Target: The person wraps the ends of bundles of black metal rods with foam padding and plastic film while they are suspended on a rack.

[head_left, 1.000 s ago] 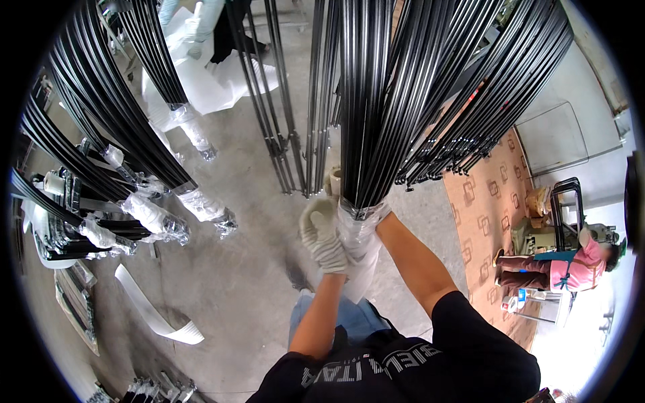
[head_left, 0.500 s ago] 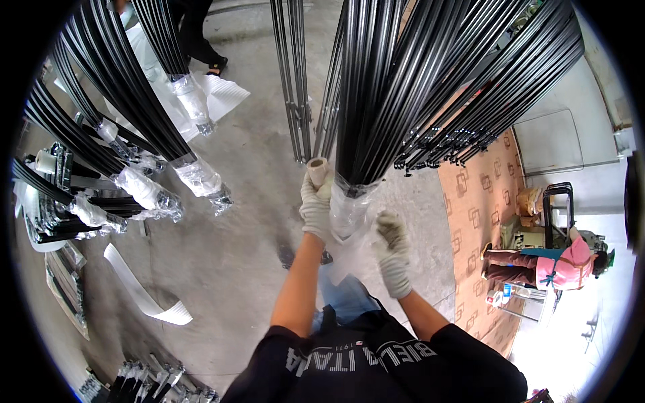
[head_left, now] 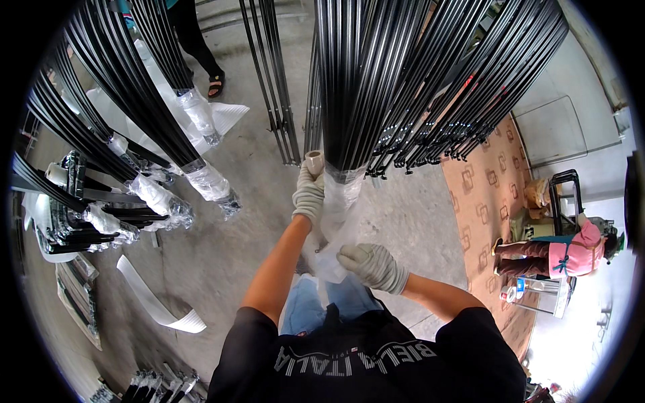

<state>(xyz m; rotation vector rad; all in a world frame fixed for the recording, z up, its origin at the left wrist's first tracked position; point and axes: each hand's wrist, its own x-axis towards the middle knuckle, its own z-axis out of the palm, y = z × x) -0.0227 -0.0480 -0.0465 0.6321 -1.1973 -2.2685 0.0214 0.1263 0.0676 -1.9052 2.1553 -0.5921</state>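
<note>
Our right hand (head_left: pixel 376 267) moved inward, clenching plastic film (head_left: pixel 329 264), left hand (head_left: pixel 310 196) gripping the roll (head_left: pixel 314 162); wrapping, we judged, next needed tension.

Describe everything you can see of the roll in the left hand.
The roll is a pale, tan-tinged cylinder with a round opening in its upper end, apparently cardboard. It points roughly upright, that end facing the camera, just left of the black bar bundle. The gloved left hand grips it and hides its lower part; whether it touches the bundle is unclear.
</note>
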